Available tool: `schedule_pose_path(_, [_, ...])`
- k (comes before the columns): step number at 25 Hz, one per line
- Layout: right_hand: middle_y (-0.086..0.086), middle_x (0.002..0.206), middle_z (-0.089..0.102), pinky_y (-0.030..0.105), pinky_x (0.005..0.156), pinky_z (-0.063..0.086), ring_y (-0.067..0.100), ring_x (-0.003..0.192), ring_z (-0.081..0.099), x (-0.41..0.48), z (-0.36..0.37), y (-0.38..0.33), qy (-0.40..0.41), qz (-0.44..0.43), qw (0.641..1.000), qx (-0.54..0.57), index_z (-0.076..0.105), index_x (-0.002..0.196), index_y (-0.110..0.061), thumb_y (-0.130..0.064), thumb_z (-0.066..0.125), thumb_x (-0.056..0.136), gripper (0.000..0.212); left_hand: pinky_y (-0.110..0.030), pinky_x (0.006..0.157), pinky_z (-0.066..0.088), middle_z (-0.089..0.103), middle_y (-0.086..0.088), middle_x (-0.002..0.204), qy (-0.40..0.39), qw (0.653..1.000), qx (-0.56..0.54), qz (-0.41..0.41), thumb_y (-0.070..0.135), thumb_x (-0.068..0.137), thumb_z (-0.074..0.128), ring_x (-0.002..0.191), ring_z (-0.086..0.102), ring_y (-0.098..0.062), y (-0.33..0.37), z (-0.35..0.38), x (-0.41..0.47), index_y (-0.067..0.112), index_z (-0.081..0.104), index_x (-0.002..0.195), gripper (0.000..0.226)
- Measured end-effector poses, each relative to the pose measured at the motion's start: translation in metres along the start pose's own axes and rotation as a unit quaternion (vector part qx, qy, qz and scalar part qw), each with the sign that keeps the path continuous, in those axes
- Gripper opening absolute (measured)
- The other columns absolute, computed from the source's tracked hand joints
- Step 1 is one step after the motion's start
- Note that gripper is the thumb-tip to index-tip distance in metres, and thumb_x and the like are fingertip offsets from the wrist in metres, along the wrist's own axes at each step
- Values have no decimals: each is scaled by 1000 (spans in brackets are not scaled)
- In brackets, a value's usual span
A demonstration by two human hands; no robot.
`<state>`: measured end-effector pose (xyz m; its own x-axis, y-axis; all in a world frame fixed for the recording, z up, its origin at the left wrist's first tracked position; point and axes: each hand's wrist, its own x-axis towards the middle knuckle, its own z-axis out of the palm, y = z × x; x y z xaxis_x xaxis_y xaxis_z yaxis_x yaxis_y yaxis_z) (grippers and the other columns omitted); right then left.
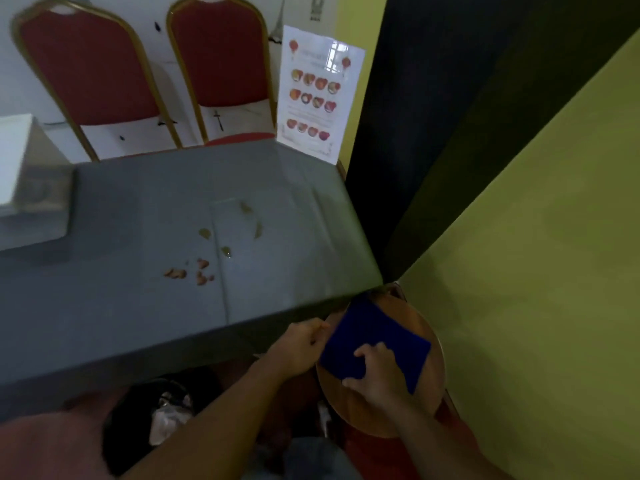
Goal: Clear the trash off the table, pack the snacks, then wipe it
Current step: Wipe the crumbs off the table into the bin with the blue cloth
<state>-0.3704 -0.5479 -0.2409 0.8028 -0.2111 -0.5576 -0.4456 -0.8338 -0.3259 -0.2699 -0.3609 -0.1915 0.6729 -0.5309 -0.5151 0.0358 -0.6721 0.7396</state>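
both hands, left hand [300,344] and right hand [375,370], grip a flat dark-blue cloth [374,337].

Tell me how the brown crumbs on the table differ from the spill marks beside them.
The crumbs are small, solid, reddish-brown bits clustered nearer the person; the spill marks are flat, yellowish, glossy smears and drops lying farther back. The crumbs sit bunched together, while the spill marks spread out, one curving in an arc. Both lie on the grey tablecloth, not yet wiped.
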Motion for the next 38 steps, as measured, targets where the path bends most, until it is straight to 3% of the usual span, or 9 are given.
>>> schedule_pose_path(5, [-3,118,59,31,85,50,19,108,54,5,11,0,57,-75,991,-98,62,120,-21,-20,56,93,27,-26,88,52,61,9,123,-8,1000,19,-10,20,98,51,105,58,-3,-6,10,-6,30,56,125,29])
schedule_pose_path(7, [2,107,65,32,81,51,20,97,61,14,4,-11,45,-80,992,-89,67,109,-16,-12,51,91,24,-33,98,51,58,10,131,-15,999,30,-2,22,93,56,116,55,-4,-15,9,-11,39,52,127,38])
schedule_pose_path(11, [-1,67,53,22,53,34,11,59,50,12,-15,-61,-11,-158,978,134,57,76,-10,-7,53,84,10,-42,117,33,30,7,156,8,991,135,17,31,81,69,142,29,-14,-44,-6,-32,47,27,145,79])
schedule_pose_path(13, [2,67,52,22,56,36,10,57,49,3,-21,-96,-74,-191,957,206,55,77,-14,-8,54,88,13,-45,120,25,21,9,159,42,991,129,23,43,79,72,147,17,-13,-55,-26,-50,46,37,139,69])
schedule_pose_path(17, [4,85,69,33,66,53,21,77,68,-11,-9,-163,-170,-160,936,263,65,87,-21,-18,58,86,8,-47,97,52,64,8,114,29,998,-59,0,44,84,72,108,61,-9,-83,-80,-104,36,62,100,21])
schedule_pose_path(22, [-7,112,75,32,88,58,12,103,71,-35,36,-246,-353,-164,894,222,66,117,-35,-36,88,71,51,-36,85,58,73,4,103,111,982,-150,-26,30,85,76,94,71,-10,-140,-119,-178,28,68,105,22])
schedule_pose_path(27, [-4,118,71,36,87,58,16,105,68,-42,127,-316,-298,-150,940,69,65,124,-25,-71,69,73,69,-29,84,58,71,6,108,287,940,-171,-72,17,94,64,99,68,-6,-234,-127,-246,27,62,117,25])
schedule_pose_path(31, [1,99,74,36,85,58,16,88,69,-28,195,-337,-268,-87,959,40,71,102,-22,-55,61,90,37,-30,80,57,74,2,99,373,883,-229,-171,17,98,55,89,70,-11,-326,-119,-285,32,60,107,19])
schedule_pose_path(38, [9,108,68,43,97,52,31,100,65,40,316,-352,-167,83,980,64,65,122,-10,-40,54,98,40,-40,82,55,72,-5,95,384,803,-331,-313,18,97,54,87,68,-20,-502,-68,-269,19,64,118,23])
